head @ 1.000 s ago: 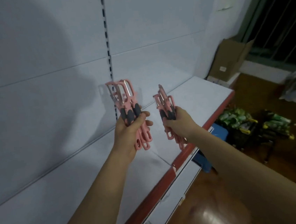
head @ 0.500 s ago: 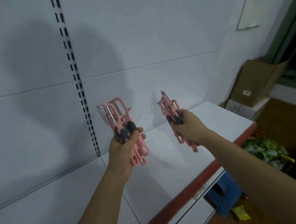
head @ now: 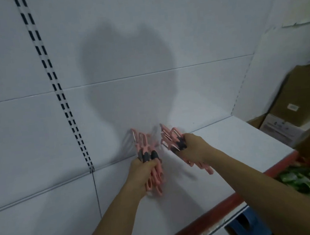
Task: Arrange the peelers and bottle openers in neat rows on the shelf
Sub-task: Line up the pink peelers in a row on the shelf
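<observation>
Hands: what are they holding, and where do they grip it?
The left hand grips one bunch of pink tools mid-handle, just below the grey sleeves; the right hand grips a second bunch likewise.

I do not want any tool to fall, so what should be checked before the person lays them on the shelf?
1. Left hand grips the left bundle: ok.
2. Right hand grips the right bundle: ok.
3. The two bundles are apart: ok.
4. Both are above the shelf, behind its red edge: ok.
5. Peelers sorted from bottle openers inside each bundle: cannot tell, blurred.
</observation>
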`<action>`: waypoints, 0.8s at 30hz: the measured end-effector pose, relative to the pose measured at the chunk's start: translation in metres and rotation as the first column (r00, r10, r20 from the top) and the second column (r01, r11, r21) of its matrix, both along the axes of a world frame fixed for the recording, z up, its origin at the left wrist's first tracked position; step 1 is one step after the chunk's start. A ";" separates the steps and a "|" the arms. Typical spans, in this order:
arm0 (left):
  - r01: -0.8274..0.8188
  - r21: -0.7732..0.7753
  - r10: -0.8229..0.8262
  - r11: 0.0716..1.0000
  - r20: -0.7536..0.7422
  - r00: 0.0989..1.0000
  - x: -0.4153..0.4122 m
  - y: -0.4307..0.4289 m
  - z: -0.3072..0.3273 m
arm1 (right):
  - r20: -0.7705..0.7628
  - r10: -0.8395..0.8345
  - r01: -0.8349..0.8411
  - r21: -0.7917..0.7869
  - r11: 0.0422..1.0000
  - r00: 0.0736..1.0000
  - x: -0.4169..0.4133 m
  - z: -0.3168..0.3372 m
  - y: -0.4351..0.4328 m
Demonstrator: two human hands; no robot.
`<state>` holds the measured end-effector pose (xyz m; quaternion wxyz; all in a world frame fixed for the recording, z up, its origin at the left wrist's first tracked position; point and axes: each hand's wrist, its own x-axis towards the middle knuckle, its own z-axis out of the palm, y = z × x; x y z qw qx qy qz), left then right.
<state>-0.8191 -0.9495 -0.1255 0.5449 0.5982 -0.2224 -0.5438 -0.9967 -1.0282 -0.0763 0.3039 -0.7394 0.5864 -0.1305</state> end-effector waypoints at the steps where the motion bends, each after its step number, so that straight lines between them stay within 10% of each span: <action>1: -0.014 0.012 0.014 1.000 0.022 1.000 -0.009 -0.003 -0.003 | -0.003 0.019 -0.018 0.015 1.000 1.000 -0.006 -0.005 -0.006; 14: -0.133 -0.040 0.127 0.990 0.641 0.757 -0.071 -0.030 -0.014 | 0.485 -0.032 -0.082 0.213 0.974 0.874 -0.071 -0.032 -0.068; 22: -0.226 -0.265 0.191 0.937 -0.153 0.970 -0.103 -0.050 0.016 | 0.836 -0.152 -0.208 0.300 0.931 0.527 -0.074 -0.010 -0.050; 24: -0.178 -0.299 0.105 0.937 -0.244 0.964 -0.123 -0.059 0.013 | 0.821 -0.043 -0.175 0.173 0.969 0.569 -0.068 -0.008 -0.041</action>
